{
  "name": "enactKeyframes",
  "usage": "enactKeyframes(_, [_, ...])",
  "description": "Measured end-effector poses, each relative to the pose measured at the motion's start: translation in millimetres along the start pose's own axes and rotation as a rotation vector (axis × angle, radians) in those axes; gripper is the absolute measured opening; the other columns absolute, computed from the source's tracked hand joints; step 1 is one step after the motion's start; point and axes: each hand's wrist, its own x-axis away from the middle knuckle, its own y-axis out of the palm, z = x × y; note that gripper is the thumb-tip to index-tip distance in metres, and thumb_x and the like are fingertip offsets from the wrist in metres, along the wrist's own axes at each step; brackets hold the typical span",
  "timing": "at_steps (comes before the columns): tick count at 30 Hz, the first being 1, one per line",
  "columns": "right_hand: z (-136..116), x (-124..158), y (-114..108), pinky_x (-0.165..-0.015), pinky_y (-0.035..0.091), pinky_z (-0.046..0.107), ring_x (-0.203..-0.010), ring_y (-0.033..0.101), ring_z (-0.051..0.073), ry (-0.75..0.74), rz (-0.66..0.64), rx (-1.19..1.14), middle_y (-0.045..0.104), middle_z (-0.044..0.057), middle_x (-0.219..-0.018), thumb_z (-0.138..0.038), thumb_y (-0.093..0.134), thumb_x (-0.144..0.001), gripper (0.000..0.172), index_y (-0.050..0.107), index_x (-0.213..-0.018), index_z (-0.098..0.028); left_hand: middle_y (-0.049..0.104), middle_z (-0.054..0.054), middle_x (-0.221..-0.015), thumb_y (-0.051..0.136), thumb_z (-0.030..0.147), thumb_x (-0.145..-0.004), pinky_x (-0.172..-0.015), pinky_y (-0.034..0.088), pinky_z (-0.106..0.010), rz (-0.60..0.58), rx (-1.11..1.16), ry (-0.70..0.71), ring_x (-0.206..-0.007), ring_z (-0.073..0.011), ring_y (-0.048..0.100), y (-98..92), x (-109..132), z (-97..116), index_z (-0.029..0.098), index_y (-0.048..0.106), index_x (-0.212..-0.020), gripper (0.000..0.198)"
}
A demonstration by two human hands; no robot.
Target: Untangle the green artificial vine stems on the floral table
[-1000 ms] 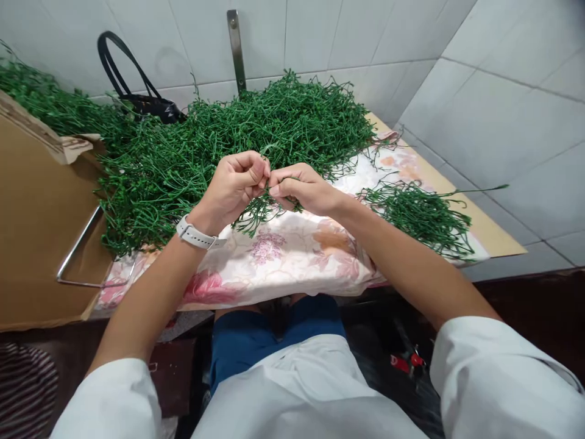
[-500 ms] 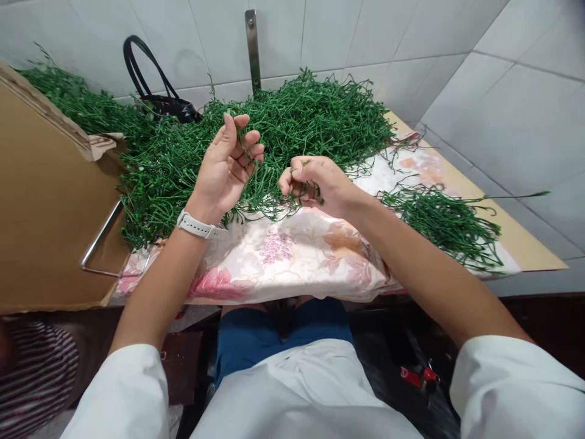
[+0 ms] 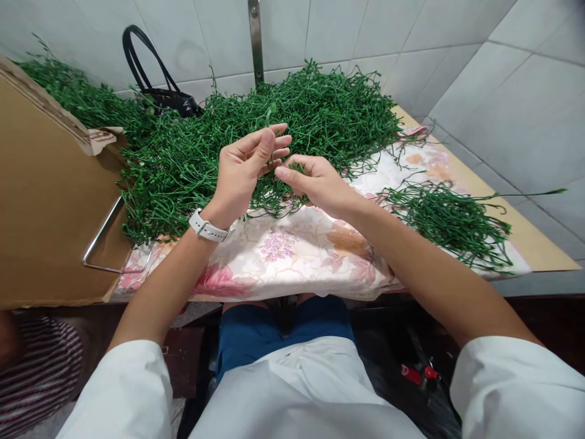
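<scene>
My left hand [image 3: 247,157], with a white watch strap at the wrist, pinches a thin green stem [image 3: 272,111] between thumb and forefinger; the stem's tip rises above the fingers. Close by on the right, my right hand [image 3: 320,183] has thumb and forefinger pressed together. Bits of green stem show in its curled fingers. Both hands hover over the front edge of a big tangled heap of green stems [image 3: 333,113]. A smaller bunch of similar stems [image 3: 450,222] lies on the flowered cloth [image 3: 278,268], right of my right forearm.
A cardboard box [image 3: 50,201] stands at the left, beside a bent metal wire handle [image 3: 103,267]. Behind the heap, a black bag [image 3: 171,100] rests against the tiled wall. A metal bracket [image 3: 256,42] is fixed there. Striped clothing of another person [image 3: 46,360] shows at lower left.
My left hand has moved right and turned, closing from loosely curled fingers to a pinch on the stem. My right hand stays near its place, and the two hands are now almost touching.
</scene>
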Motion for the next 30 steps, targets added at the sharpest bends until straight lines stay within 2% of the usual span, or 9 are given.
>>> enactKeyframes(3, [4.8,-1.1,1.5,-0.051,0.022,0.024,-0.054,0.032,0.005,-0.101,0.058,0.090,0.040,-0.008,-0.056,-0.029,0.082,-0.084,0.033,0.055,-0.070,-0.017,0.082,-0.006,-0.109,0.076,0.042,-0.097,-0.081,0.065,-0.026,-0.004,-0.067,0.040,-0.099,-0.0170,0.080,3.7,1.1,-3.0,0.021,0.079,-0.093,0.022])
enactKeyframes(7, [4.8,-1.3,-0.2,-0.048,0.021,0.024,-0.051,0.030,0.006,-0.046,0.097,-0.007,0.040,-0.008,-0.055,-0.018,0.072,-0.083,0.024,0.052,-0.070,-0.019,0.080,-0.005,-0.097,0.073,0.039,-0.098,-0.068,0.059,-0.021,0.027,-0.147,0.047,-0.079,-0.0115,0.076,3.1,-0.5,-4.1,0.019,0.077,-0.089,0.022])
enactKeyframes(11, [6.2,-3.6,-2.4,-0.042,0.017,0.022,-0.048,0.027,0.006,-0.010,0.087,-0.155,0.036,-0.010,-0.054,-0.023,0.070,-0.085,0.021,0.051,-0.077,-0.021,0.073,-0.001,-0.081,0.071,0.047,-0.099,-0.061,0.053,-0.019,-0.046,-0.187,0.037,-0.065,-0.0089,0.066,-2.9,-4.4,1.1,0.021,0.074,-0.094,0.027])
enactKeyframes(15, [10.3,-6.3,-3.4,-0.042,0.024,0.021,-0.048,0.038,0.006,-0.058,0.052,-0.165,0.052,-0.007,-0.057,-0.043,0.079,-0.088,0.036,0.051,-0.083,-0.020,0.068,-0.001,-0.082,0.086,0.046,-0.086,-0.064,0.051,-0.020,-0.198,-0.292,0.064,-0.069,-0.0092,0.062,-8.4,-5.4,5.9,0.019,0.070,-0.083,0.031])
enactKeyframes(17, [12.0,-6.2,-5.0,-0.044,0.030,0.020,-0.051,0.044,0.006,-0.084,0.021,-0.150,0.060,-0.003,-0.062,-0.056,0.083,-0.086,0.047,0.053,-0.086,-0.019,0.066,0.000,-0.082,0.089,0.045,-0.083,-0.063,0.049,-0.021,-0.206,-0.334,0.082,-0.069,-0.0098,0.061,-9.9,-4.2,3.6,0.020,0.067,-0.083,0.034])
enactKeyframes(19, [13.2,-5.5,-7.6,-0.044,0.030,0.020,-0.050,0.042,0.006,-0.088,0.011,-0.159,0.058,-0.005,-0.063,-0.062,0.086,-0.082,0.054,0.054,-0.088,-0.019,0.063,0.001,-0.080,0.087,0.047,-0.085,-0.063,0.048,-0.022,-0.203,-0.363,0.088,-0.068,-0.0104,0.060,-10.5,-3.0,-1.6,0.021,0.064,-0.087,0.034])
enactKeyframes(24, [14.8,-6.9,-10.2,-0.039,0.020,0.022,-0.047,0.029,0.006,-0.065,0.013,-0.187,0.039,-0.010,-0.056,-0.061,0.089,-0.079,0.053,0.057,-0.087,-0.019,0.048,0.006,-0.058,0.077,0.048,-0.095,-0.050,0.029,-0.024,-0.251,-0.386,0.028,-0.050,-0.0087,0.042,-11.7,-5.2,-6.8,0.022,0.062,-0.089,0.031])
enactKeyframes(27, [12.2,-9.7,-10.8,-0.041,0.022,0.022,-0.049,0.034,0.004,-0.143,-0.019,-0.137,0.047,-0.006,-0.062,-0.061,0.089,-0.078,0.053,0.060,-0.083,-0.017,0.045,0.005,-0.052,0.073,0.052,-0.096,-0.049,0.022,-0.026,-0.386,-0.411,-0.018,-0.047,-0.0070,0.034,-14.5,-8.1,2.0,0.019,0.062,-0.071,0.043])
enactKeyframes(30, [8.2,-12.1,-30.7,-0.043,0.020,0.023,-0.051,0.036,0.003,-0.172,0.069,-0.128,0.049,-0.006,-0.065,-0.052,0.088,-0.084,0.045,0.057,-0.081,-0.019,0.043,0.004,-0.049,0.074,0.058,-0.094,-0.047,0.020,-0.026,-0.487,-0.365,-0.070,-0.045,-0.0067,0.033,-18.2,-8.6,14.0,0.017,0.065,-0.064,0.050])
